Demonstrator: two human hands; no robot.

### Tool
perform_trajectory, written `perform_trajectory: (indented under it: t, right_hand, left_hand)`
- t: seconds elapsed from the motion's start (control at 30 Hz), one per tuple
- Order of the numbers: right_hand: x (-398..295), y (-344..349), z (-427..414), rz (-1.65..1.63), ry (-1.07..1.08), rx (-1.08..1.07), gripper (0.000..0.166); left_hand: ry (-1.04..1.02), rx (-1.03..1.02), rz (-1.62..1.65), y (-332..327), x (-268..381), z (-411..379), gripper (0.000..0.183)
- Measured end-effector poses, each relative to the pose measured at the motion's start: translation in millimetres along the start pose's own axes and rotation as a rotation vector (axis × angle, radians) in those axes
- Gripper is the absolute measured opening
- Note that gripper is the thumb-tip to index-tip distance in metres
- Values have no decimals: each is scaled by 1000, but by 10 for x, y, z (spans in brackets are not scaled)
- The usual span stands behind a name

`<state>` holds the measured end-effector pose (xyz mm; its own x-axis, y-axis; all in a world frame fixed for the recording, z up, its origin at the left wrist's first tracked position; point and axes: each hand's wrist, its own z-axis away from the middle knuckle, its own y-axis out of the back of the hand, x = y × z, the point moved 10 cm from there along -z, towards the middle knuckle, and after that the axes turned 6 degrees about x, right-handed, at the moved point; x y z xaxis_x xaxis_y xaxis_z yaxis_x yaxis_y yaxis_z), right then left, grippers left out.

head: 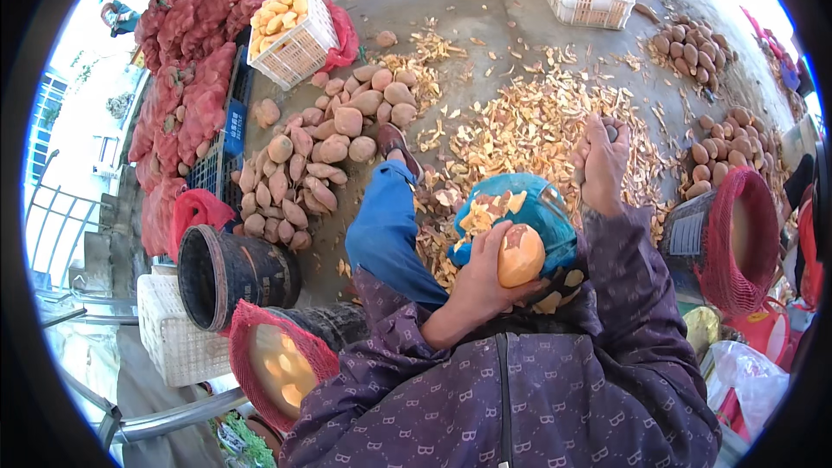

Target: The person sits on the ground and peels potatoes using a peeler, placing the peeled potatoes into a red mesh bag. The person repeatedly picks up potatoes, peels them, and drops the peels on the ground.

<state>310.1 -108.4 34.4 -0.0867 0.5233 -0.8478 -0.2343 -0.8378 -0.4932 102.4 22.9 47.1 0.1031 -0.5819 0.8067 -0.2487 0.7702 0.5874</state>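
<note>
My left hand (481, 283) grips a partly peeled sweet potato (522, 259) near my lap. Pale orange flesh shows over most of it, with a patch of reddish skin at its upper end. Raised to the right, my right hand (601, 166) is closed around a small dark tool (611, 132), mostly hidden in the fist; its kind is not clear. Blue plastic sheeting (552, 214) covers my right knee, and loose peelings (484, 213) lie on it. A wide heap of peelings (539, 123) spreads over the floor beyond.
Unpeeled sweet potatoes (331, 136) are piled left of my foot. White crates (292, 45) of peeled ones stand farther off. A black bucket (240, 276) and a net-lined bucket (283, 364) of liquid are at left; another net-lined bucket (689, 234) is at right. Red mesh sacks (188, 91) are stacked left.
</note>
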Motion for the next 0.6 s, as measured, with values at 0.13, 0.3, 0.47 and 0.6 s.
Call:
perform_trajectory:
  t: [0.13, 0.3, 0.47, 0.6]
  right_hand:
    - [91, -439, 769, 171, -247, -306, 19]
    - [238, -149, -49, 418, 275, -145, 20]
    - [222, 211, -141, -25, -80, 20, 16]
    - [30, -127, 512, -31, -177, -185, 15]
  left_hand:
    - [10, 12, -64, 8, -4, 17, 92]
    - [69, -36, -86, -77, 14, -31, 93]
    - [46, 8, -96, 99, -28, 32, 93]
    - [23, 2, 5, 125, -116, 2, 93]
